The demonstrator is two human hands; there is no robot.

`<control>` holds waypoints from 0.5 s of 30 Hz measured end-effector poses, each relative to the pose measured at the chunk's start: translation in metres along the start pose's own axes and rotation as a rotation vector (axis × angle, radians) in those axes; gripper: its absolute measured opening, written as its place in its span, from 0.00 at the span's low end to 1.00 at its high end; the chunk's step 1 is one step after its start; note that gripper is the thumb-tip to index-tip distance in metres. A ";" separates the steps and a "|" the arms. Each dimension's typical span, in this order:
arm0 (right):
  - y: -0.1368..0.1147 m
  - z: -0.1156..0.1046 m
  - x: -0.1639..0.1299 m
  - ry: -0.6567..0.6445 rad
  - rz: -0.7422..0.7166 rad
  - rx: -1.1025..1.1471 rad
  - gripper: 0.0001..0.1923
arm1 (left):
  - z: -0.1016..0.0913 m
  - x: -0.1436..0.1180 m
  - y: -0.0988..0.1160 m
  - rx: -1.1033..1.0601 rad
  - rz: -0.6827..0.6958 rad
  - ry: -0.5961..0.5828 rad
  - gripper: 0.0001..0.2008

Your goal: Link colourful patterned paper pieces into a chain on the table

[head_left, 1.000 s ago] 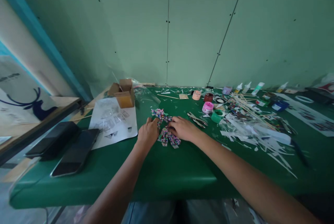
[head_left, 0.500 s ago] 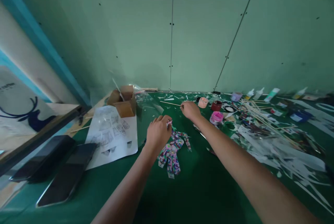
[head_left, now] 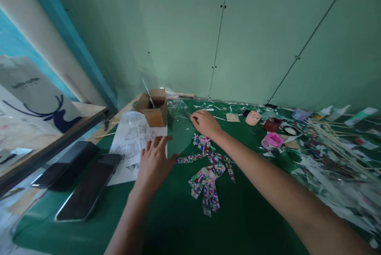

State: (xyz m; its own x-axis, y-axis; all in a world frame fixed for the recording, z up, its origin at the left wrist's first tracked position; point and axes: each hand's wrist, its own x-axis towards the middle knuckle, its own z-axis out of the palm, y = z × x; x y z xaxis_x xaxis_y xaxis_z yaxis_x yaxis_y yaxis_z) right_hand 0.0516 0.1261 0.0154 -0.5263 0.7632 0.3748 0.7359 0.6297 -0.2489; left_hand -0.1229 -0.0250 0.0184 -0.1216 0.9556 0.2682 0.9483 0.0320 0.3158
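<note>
A small flat figure made of patterned paper strips, in pink, purple and green with shiny dots, lies on the green table. My left hand is just left of it, fingers spread and holding nothing, with the thumb close to the tip of the figure's left-side strip. Above the figure's top end is my right hand, its fingers curled together; whatever they pinch, if anything, is too small to see. A thin wooden stick shows just behind the right hand, partly hidden by it.
A cardboard box stands on a printed sheet at the left, near a dark phone and a black case. Paint jars, including a pink one, stand at the right beside piled paper scraps and sticks.
My left hand has let go of the figure's upper part, moved left and opened. My right hand has come away from the stick to above the figure. The view has turned left.
</note>
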 end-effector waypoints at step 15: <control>-0.013 0.013 0.023 -0.240 0.743 0.843 0.10 | 0.011 -0.026 -0.074 0.189 -0.063 -0.246 0.39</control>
State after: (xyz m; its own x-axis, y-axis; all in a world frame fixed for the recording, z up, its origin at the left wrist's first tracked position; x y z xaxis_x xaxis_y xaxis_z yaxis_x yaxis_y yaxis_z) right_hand 0.0242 0.1373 0.0159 -0.2156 0.9378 -0.2722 0.4272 -0.1600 -0.8899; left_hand -0.1866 -0.0494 -0.0219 -0.1291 0.9915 0.0183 0.9817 0.1252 0.1435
